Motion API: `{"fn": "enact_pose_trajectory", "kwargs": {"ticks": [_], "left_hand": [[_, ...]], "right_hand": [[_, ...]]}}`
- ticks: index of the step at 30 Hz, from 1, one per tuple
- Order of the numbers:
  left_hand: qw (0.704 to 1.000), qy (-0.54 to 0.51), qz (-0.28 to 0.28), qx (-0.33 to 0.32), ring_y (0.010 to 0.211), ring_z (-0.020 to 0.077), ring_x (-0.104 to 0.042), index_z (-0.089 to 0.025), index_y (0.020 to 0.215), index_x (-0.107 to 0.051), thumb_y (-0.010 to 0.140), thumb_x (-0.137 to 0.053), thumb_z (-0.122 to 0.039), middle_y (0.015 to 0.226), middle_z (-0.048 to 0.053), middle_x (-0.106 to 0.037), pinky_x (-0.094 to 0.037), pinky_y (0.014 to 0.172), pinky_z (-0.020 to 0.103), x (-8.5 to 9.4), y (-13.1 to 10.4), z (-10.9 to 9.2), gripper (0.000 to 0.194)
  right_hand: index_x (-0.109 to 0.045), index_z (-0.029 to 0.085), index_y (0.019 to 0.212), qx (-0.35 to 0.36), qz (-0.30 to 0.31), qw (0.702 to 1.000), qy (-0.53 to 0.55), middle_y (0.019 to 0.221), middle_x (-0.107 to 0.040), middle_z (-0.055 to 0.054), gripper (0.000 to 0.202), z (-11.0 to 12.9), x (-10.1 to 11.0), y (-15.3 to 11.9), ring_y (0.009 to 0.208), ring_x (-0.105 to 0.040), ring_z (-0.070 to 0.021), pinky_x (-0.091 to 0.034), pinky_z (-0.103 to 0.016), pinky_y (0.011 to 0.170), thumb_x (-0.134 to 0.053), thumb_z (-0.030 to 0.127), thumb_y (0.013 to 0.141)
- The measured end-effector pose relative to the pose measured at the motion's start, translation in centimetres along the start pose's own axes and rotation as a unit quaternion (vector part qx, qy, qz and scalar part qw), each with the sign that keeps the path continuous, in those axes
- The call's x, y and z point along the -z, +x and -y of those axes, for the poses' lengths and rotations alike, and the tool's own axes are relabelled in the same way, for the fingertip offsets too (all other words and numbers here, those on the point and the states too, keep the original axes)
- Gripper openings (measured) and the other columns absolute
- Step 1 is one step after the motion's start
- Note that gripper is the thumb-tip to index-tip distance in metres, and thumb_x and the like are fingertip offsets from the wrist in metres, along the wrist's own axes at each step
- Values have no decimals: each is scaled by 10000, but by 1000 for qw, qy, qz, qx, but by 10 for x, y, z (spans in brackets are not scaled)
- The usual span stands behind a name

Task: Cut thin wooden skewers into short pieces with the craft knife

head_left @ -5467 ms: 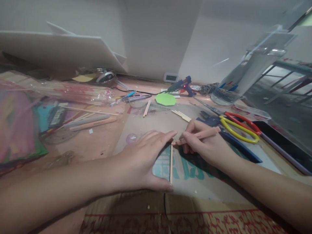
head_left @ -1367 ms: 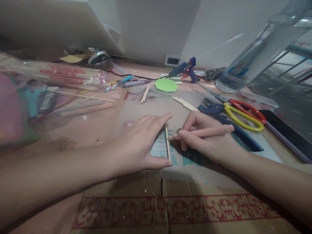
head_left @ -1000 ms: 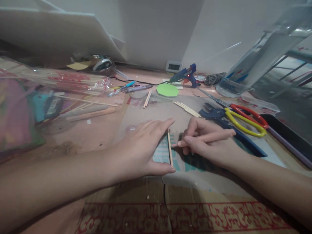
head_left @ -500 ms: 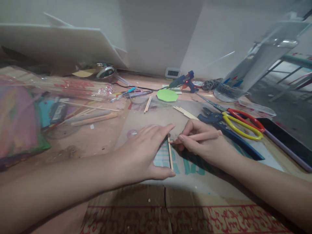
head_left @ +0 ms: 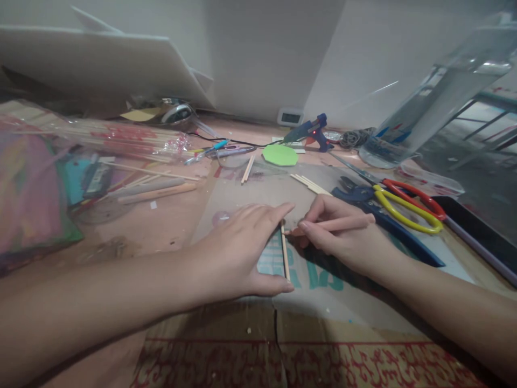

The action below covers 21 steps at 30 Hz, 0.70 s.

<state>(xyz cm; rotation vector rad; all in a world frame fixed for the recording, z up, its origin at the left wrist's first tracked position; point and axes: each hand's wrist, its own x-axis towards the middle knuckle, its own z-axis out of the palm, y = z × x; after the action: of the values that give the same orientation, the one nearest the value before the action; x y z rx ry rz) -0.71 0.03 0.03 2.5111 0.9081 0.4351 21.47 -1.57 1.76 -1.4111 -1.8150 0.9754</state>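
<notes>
My left hand (head_left: 242, 242) stretches over a thin wooden stick (head_left: 285, 256), its thumb at the near end and its fingers at the far end, holding it down between them. My right hand (head_left: 347, 240) pinches a peach-coloured pencil (head_left: 350, 222), whose tip meets the stick near its upper part. A small dark mark shows on the stick close to that tip. Underneath lies a pale sheet (head_left: 258, 188) with teal lettering. Just beyond my right hand are several short sticks (head_left: 310, 185) and dark blue pliers (head_left: 399, 229).
Red-and-yellow-handled scissors (head_left: 407, 210) and a phone (head_left: 480, 237) lie at the right, before a large water bottle (head_left: 399, 124). A blue glue gun (head_left: 307, 131) and a green paper octagon (head_left: 280, 155) are at the back. Bagged sticks (head_left: 121, 140) lie to the left.
The whole view has shifted slightly. Both hands keep nearly the same pose, with the pencil tip staying at the upper part of the stick.
</notes>
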Motion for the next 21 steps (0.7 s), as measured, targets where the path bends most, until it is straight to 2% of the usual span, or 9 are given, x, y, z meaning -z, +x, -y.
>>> {"fn": "enact_pose_trajectory", "kwargs": {"ticks": [4,6,11,17,21], "left_hand": [[1000,3,0,-2,1318,344,-509,-180,1551,-277,733,-845,-520,1447,159,-540,-434,1068,479,0,-1,-1,1052],[1000,2,-2,-4,1314,339,-512,-185,1554,-271,738,-842,-518,1439,153,-547,-432,1068,474,0,-1,0,1050],[1000,7,-9,-6,1320,343,-509,-195,1556,-271,743,-836,-526,1455,152,-535,-436,1054,468,-1,-1,2,1044],[1000,1,-14,-13,1308,333,-510,-187,1557,-278,728,-846,-530,1403,135,-567,-423,1068,466,0,-1,2,1062],[1000,6,-17,-17,1295,336,-514,-164,1547,-302,732,-839,-542,1377,144,-580,-424,1066,457,0,-1,2,1046]], "right_hand": [[-541,218,771,16,-29,999,-5,671,-711,-8,234,-2,0,1,513,-621,-110,-403,-206,432,-677,346,912],[-531,220,748,17,-31,999,-5,656,-703,-8,243,-1,0,0,543,-651,-119,-424,-205,451,-661,331,920],[-524,223,715,8,28,999,15,640,-721,-29,272,1,2,-2,628,-728,-166,-508,-224,522,-652,338,925],[-549,216,679,21,-23,999,-43,643,-712,-34,255,2,0,3,542,-675,-149,-456,-229,455,-654,286,901],[-550,217,672,12,-46,998,-32,621,-695,-22,253,3,0,1,469,-616,-122,-433,-231,434,-647,272,900]]}}
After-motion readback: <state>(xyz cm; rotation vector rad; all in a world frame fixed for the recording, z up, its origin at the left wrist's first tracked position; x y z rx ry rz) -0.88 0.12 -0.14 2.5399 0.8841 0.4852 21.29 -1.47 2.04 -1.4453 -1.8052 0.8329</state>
